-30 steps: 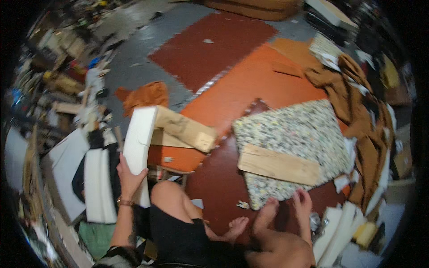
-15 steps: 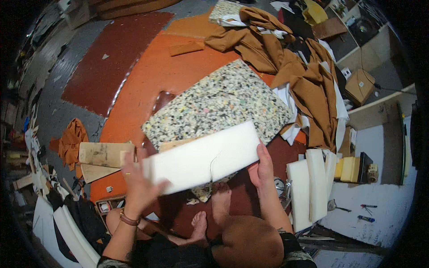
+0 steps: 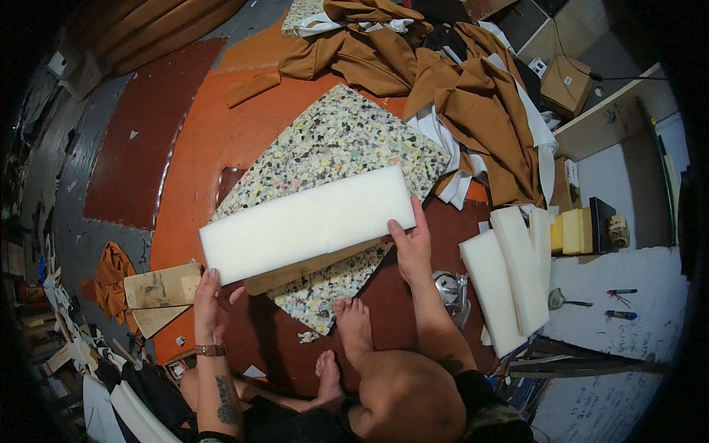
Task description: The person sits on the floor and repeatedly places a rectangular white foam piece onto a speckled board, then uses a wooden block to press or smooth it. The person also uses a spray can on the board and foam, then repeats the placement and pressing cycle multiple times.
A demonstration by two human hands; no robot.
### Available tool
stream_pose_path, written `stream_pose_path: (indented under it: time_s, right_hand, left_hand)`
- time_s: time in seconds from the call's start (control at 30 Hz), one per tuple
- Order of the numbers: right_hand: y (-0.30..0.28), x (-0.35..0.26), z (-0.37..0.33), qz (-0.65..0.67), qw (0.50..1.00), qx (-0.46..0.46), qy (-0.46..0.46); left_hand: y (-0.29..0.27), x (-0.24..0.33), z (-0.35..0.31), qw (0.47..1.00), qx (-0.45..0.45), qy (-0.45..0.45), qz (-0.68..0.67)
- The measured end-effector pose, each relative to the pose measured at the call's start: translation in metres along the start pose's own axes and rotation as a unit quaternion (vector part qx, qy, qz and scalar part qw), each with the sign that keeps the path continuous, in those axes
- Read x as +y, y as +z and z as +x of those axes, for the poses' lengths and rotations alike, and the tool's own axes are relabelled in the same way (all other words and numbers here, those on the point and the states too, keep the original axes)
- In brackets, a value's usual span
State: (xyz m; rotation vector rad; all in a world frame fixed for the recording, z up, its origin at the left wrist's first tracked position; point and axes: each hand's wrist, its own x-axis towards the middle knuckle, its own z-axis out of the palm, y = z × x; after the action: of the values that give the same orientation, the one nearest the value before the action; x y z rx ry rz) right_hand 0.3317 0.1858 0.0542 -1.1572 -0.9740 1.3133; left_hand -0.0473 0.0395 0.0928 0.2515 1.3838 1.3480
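Between my hands is a long white foam block [image 3: 303, 221], raised and slightly tilted, its right end farther from me. My right hand [image 3: 413, 247] grips its near right corner, thumb on the upper face. At the near left corner, my left hand [image 3: 212, 310] holds the edge with its fingertips, while its thumb stands out to the side. Under the block shows part of a tan board [image 3: 317, 270], mostly covered from view. Beneath both lies a speckled, multicoloured foam sheet [image 3: 340, 136] with a ragged near corner.
Brown fabric with white backing [image 3: 473, 125] is heaped at the far right. White foam strips [image 3: 509, 273] lie to my right, near a metal round-ended tool [image 3: 452, 295] and yellow blocks [image 3: 576, 230]. Stained tan boards [image 3: 162, 286] and a crumpled orange cloth [image 3: 114, 273] are at the left.
My left hand, spread and blurred at the block's left end before, now holds its near left corner. A crack line across the block has become faint. The whole view has shifted.
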Motion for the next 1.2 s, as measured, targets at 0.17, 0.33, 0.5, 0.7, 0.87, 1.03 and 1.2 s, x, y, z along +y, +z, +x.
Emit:
stream_pose_path:
  time_s: [0.17, 0.33, 0.5, 0.7, 0.87, 1.03, 1.2]
  right_hand:
    - [-0.010, -0.006, 0.005, 0.000, 0.999, -0.019, 0.048]
    - [-0.020, 0.008, 0.012, -0.001, 0.999, -0.020, 0.025]
    - [-0.014, -0.001, 0.011, 0.044, 0.997, -0.010, 0.055]
    - [-0.011, -0.001, 0.010, 0.088, 0.994, -0.006, 0.067]
    - [-0.006, -0.012, 0.008, 0.091, 0.993, 0.000, 0.068]
    - [-0.005, -0.008, 0.007, 0.099, 0.993, 0.002, 0.064]
    - [-0.006, -0.008, 0.007, 0.107, 0.992, 0.002, 0.064]
  left_hand:
    - [-0.013, -0.011, 0.003, 1.000, -0.001, -0.019, -0.019]
    - [-0.018, -0.013, 0.002, 0.999, -0.030, -0.019, -0.007]
    - [-0.017, -0.013, 0.002, 1.000, -0.020, -0.019, -0.012]
    - [-0.012, -0.016, 0.000, 1.000, -0.027, -0.006, -0.004]
    - [-0.016, -0.017, 0.002, 1.000, -0.023, 0.002, 0.007]
    - [-0.021, -0.021, 0.003, 1.000, -0.029, -0.003, 0.008]
    - [-0.017, -0.022, 0.002, 0.999, -0.040, 0.001, 0.025]
